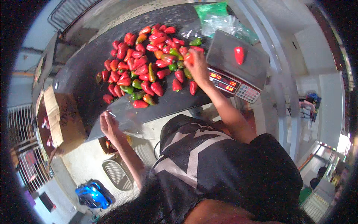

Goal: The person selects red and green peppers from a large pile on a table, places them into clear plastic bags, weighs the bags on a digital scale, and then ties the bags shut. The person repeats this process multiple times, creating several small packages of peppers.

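A heap of peppers [140, 63], mostly red with some green and orange, is spread over the black table. My right hand [197, 69] is at the heap's right side, its fingers closed round a red pepper [189, 58]. Low on the left, at the table's near edge, my left hand [107, 124] pinches the rim of a clear plastic bag [128, 118], which hangs partly over the edge. A single red pepper [239, 55] lies on the platform of a digital scale [258, 67], just right of my right hand.
Green and clear plastic bags [218, 20] lie behind the scale. An open cardboard box [65, 119] stands at the left end of the black table [84, 80]. Below are a grey plastic chair [118, 174] and a blue shiny object [94, 195] on the floor.
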### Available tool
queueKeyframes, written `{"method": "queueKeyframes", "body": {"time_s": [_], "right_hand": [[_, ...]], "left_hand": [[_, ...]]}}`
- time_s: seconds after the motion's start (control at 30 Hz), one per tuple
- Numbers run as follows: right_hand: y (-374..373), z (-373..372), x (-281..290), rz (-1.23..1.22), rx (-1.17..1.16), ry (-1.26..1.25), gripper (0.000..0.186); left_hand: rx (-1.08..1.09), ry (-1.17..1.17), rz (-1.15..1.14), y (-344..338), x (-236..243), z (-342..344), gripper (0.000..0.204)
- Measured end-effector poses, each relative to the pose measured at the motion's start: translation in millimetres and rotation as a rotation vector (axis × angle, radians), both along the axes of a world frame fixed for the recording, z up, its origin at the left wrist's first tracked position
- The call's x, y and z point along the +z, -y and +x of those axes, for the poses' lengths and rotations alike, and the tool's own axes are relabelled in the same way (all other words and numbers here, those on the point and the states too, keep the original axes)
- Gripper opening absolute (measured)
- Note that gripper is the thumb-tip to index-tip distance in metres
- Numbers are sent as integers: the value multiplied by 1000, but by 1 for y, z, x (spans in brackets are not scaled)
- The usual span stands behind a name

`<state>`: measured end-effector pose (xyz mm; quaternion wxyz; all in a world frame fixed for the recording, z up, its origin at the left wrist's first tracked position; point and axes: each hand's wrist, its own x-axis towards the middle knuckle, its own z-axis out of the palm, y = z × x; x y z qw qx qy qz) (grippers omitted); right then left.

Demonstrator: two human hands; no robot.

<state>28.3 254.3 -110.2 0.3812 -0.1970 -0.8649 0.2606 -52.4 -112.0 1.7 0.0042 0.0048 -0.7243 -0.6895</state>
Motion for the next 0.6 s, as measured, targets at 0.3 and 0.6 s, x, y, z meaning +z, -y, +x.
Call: {"method": "queueKeyframes", "body": {"time_s": [0.3,0.6], "right_hand": [[-166,153,35,30,-695,235,47],[-118,135,57,79,-454,150,36]], "left_hand": [[-341,-91,26,-63,23,-2,12],[-583,-90,-215,-100,35,24,24]]}}
